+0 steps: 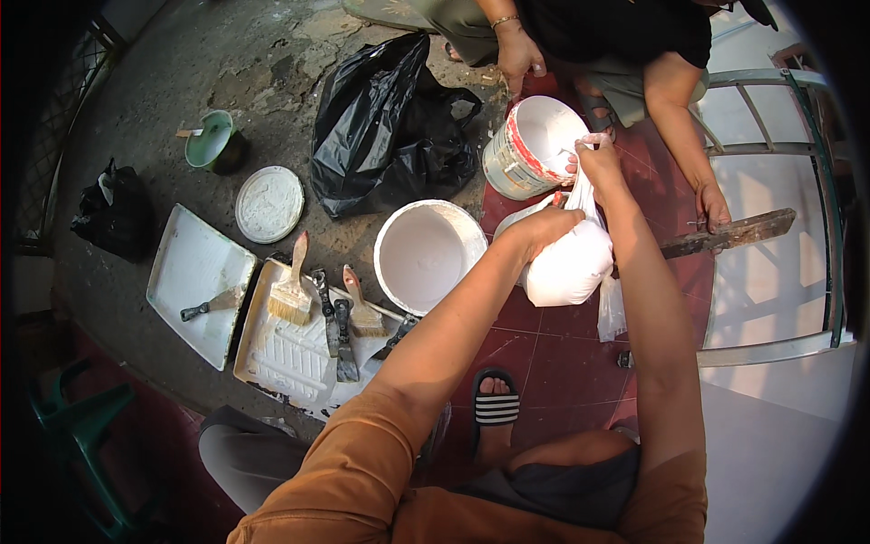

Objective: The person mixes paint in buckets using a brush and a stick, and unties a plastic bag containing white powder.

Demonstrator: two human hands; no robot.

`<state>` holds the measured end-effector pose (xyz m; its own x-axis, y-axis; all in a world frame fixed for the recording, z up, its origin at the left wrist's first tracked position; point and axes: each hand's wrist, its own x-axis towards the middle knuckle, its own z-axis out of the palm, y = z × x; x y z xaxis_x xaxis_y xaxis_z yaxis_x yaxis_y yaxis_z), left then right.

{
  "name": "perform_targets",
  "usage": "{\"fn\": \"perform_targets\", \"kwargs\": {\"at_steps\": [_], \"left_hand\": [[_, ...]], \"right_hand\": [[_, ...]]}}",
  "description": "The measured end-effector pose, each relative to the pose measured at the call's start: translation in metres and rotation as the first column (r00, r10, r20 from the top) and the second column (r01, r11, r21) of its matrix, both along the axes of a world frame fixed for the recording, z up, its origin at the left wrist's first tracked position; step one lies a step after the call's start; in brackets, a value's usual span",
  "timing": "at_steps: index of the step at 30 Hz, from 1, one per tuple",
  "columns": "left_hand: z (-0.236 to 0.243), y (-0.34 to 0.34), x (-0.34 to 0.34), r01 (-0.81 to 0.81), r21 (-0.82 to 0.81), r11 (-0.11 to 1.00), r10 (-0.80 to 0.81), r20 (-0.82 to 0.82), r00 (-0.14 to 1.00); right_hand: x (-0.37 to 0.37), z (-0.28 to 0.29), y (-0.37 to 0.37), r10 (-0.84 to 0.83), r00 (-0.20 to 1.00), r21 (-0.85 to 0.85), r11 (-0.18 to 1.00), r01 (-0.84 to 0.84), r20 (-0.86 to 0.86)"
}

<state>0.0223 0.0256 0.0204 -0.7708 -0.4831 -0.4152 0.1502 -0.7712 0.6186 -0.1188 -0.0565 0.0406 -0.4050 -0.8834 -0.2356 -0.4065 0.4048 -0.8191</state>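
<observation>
A clear plastic bag [569,267], its bottom bulging with white material, hangs in front of me. My left hand [546,228] grips the bag's side. Higher up, my right hand [599,165] pinches its gathered neck near the rim of a bucket. That bucket [515,161] has a red-smeared rim and a whitish inside, and it stands tilted just beyond the bag. Left of my left forearm sits a white round tub [430,257] coated inside with white. The material inside the bag cannot be made out exactly.
Opposite, a co-worker's hand [520,56] hangs by the bucket; the other [713,206] holds a worn wooden strip [748,234]. To the left lie a paint tray [299,363] with brushes and scrapers, a white lid [270,205] and a black bag [381,136]. A metal ladder [770,356] is at right.
</observation>
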Motion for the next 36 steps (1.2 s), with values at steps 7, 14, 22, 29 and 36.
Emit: {"fn": "perform_targets", "kwargs": {"at_steps": [7,14,22,29,36], "left_hand": [[-0.016,-0.003,-0.001,-0.003,-0.010,1.000,0.002,-0.006,1.000],[-0.009,0.000,0.000,0.010,-0.021,1.000,-0.009,0.023,1.000],[-0.018,-0.003,-0.002,0.020,-0.003,1.000,-0.020,0.023,1.000],[-0.024,-0.002,-0.008,0.007,0.001,1.000,-0.007,-0.038,0.999],[-0.021,-0.001,-0.002,-0.027,0.041,0.999,0.030,-0.070,0.997]], "right_hand": [[0.007,-0.002,-0.001,0.167,0.913,-0.005,0.983,-0.182,-0.372],[-0.011,-0.014,-0.003,0.152,0.915,-0.007,0.986,-0.166,-0.373],[-0.012,-0.018,-0.006,0.162,0.931,-0.020,0.984,-0.178,-0.328],[-0.017,-0.018,-0.004,0.195,0.922,-0.014,0.977,-0.212,-0.334],[-0.004,-0.011,-0.001,0.193,0.925,0.008,0.980,-0.201,-0.328]]}}
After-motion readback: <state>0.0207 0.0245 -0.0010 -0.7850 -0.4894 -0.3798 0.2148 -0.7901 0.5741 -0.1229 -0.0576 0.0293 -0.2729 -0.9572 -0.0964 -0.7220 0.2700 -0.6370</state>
